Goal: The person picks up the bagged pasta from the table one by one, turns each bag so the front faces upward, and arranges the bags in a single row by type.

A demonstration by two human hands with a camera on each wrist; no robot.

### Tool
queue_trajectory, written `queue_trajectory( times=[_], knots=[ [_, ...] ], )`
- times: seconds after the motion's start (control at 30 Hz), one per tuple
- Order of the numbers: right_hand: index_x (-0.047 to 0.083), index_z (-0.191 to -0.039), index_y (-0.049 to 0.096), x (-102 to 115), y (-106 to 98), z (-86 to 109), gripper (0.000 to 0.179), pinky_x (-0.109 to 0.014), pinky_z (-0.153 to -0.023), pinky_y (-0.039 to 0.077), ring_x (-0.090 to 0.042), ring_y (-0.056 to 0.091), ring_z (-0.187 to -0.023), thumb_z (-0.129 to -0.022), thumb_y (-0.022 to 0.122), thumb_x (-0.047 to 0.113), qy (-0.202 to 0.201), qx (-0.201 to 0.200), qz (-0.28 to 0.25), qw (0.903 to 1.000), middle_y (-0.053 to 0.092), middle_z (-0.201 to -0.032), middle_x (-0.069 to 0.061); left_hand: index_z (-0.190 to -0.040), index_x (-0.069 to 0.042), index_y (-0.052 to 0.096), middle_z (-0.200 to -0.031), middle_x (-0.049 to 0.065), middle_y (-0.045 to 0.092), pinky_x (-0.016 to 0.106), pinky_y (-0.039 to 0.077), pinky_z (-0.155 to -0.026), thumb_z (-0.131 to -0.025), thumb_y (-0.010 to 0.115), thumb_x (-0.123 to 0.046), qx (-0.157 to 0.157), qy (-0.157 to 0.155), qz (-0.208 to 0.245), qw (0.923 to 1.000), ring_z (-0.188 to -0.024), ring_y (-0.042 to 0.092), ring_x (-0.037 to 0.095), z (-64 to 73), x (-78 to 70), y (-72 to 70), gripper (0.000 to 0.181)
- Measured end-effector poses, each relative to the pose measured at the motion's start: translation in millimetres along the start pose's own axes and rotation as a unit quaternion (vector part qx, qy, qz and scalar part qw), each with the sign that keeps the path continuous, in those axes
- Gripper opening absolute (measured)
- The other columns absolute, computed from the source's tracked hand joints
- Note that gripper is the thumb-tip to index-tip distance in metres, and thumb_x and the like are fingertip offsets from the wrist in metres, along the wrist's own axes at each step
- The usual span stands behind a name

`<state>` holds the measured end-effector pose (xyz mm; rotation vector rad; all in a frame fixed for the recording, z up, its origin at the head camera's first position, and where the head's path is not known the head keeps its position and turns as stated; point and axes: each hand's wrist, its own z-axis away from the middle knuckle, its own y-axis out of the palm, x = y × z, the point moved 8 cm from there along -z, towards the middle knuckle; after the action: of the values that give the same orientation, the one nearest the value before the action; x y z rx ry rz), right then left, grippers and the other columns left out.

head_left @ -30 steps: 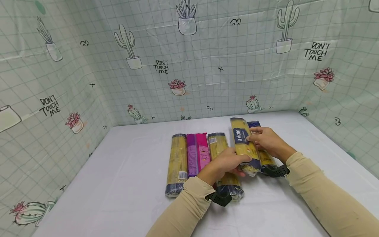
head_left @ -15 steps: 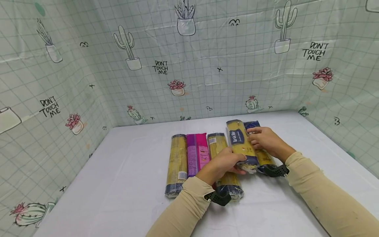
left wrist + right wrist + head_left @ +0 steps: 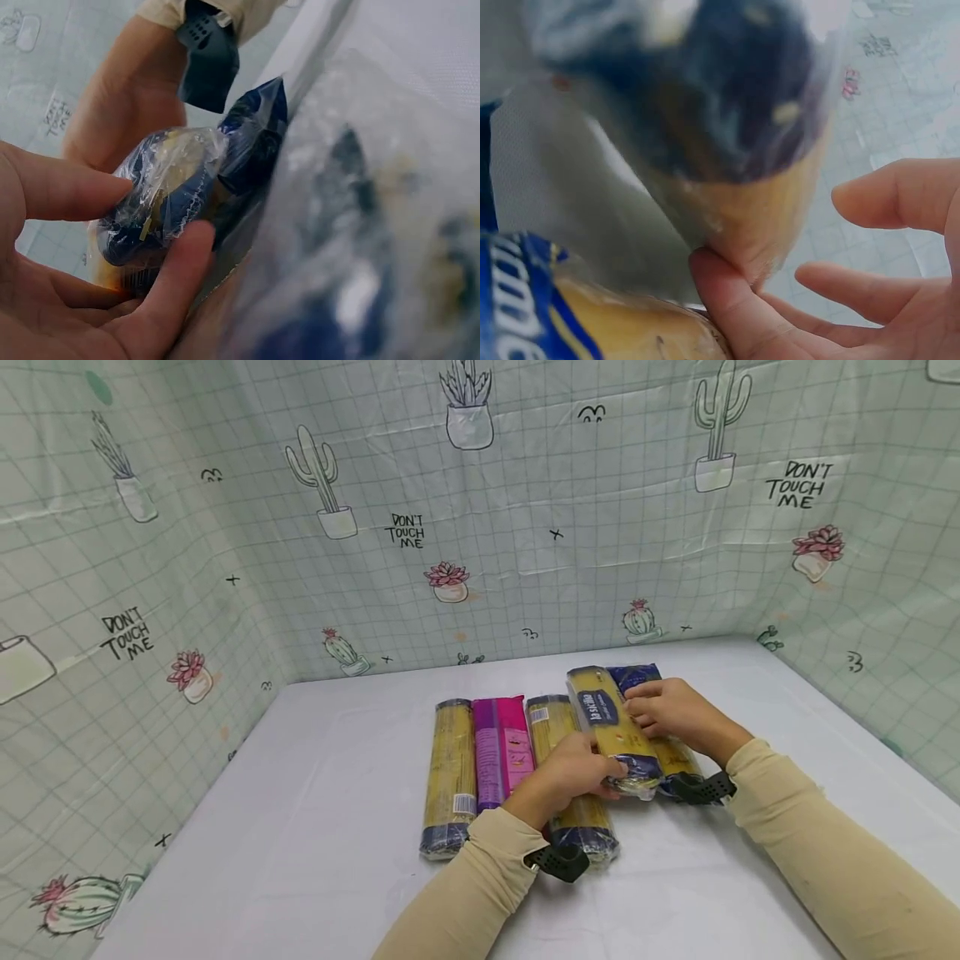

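- Head view: held pack (image 3: pixel 618 739) lies on the right half of the table (image 3: pixel 337 777), its far end toward the far edge. Whether it rests fully on the table cannot be told.
- Long axis: runs away from the left hand (image 3: pixel 576 767) toward the far edge, the far end slanting to the left.
- Left hand: nearest, at the near end. The grip is closed to the pack's thickness, thumb on one side, fingers on the other.
- Right hand (image 3: pixel 675 714): at the right long side, over the right pack (image 3: pixel 677 760). Fingers are parted and loosely bent, no firm hold seen; one appears to touch the held pack.
- Adjacent: the middle pack (image 3: pixel 588 821) lies just left of the held pack, partly behind the left hand. Further toward the left edge: pink pack (image 3: pixel 513 739), then left pack (image 3: pixel 452 752).
- Writing: held pack reads "la sicilia", smaller line illegible. Right wrist view gives "rme", partial, likely on the right pack. Barcodes show on the left and middle packs. Pink pack's print is too small to read. Backdrop (image 3: pixel 510 497) reads "DON'T TOUCH ME".
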<state>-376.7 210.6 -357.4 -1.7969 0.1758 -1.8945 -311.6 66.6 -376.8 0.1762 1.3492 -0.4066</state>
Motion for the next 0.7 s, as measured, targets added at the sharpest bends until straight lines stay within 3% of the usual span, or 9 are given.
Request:
queue_trajectory(
  times=[0.1, 0.27, 0.47, 0.6, 0.7],
  knots=[
    [-0.010, -0.147, 0.038, 1.1, -0.8, 0.2, 0.059, -0.039, -0.090, 0.055, -0.040, 0.055, -0.121, -0.103, 0.055, 0.024, -0.001, 0.004, 0.006, 1.0000, 0.048, -0.140, -0.033, -0.109, -0.001, 0.069, -0.086, 0.005, 0.070, 0.036, 0.057, -0.068, -0.092, 0.070, -0.004, -0.015, 0.010, -0.078, 0.9968, -0.073, 0.067, 0.019, 0.8, -2.0, 0.3, 0.017],
    [-0.013, -0.145, 0.040, 1.0, 0.1, -0.6, 0.057, -0.040, -0.090, 0.055, -0.042, 0.055, -0.122, -0.104, 0.053, 0.025, -0.004, 0.021, 0.026, 0.9994, 0.049, -0.138, -0.035, -0.111, -0.003, 0.066, -0.082, 0.002, 0.066, 0.030, 0.048, -0.062, -0.095, 0.068, -0.009, -0.014, 0.013, -0.184, 0.9827, -0.067, 0.062, 0.016, 2.4, -2.6, 2.5, 0.017],
    [-0.014, -0.144, 0.040, 1.9, 0.5, -0.4, 0.056, -0.044, -0.092, 0.054, -0.046, 0.050, -0.126, -0.106, 0.050, 0.025, 0.001, 0.036, 0.055, 0.9978, 0.046, -0.139, -0.036, -0.126, -0.006, 0.062, -0.079, 0.002, 0.062, 0.031, 0.046, -0.067, -0.097, 0.066, -0.015, -0.017, 0.018, -0.266, 0.9637, -0.067, 0.058, 0.016, 2.2, -5.6, 4.3, 0.030],
    [-0.014, -0.143, 0.041, 5.6, 3.1, 1.5, 0.056, -0.048, -0.095, 0.051, -0.047, 0.048, -0.128, -0.106, 0.050, 0.027, 0.010, 0.044, 0.068, 0.9967, 0.044, -0.142, -0.035, -0.131, -0.005, 0.060, -0.078, 0.001, 0.062, 0.029, 0.047, -0.070, -0.097, 0.068, -0.019, -0.021, 0.022, -0.319, 0.9471, -0.068, 0.059, 0.014, 0.7, -7.2, 3.9, 0.038],
    [-0.015, -0.142, 0.041, 10.3, 5.2, 3.6, 0.056, -0.051, -0.097, 0.050, -0.047, 0.048, -0.128, -0.106, 0.050, 0.027, 0.010, 0.048, 0.069, 0.9964, 0.043, -0.142, -0.034, -0.123, -0.004, 0.063, -0.078, 0.000, 0.061, 0.029, 0.048, -0.068, -0.095, 0.070, -0.022, -0.027, 0.031, -0.350, 0.9360, -0.068, 0.057, 0.014, -0.6, -9.2, 2.2, 0.034]
  ],
)
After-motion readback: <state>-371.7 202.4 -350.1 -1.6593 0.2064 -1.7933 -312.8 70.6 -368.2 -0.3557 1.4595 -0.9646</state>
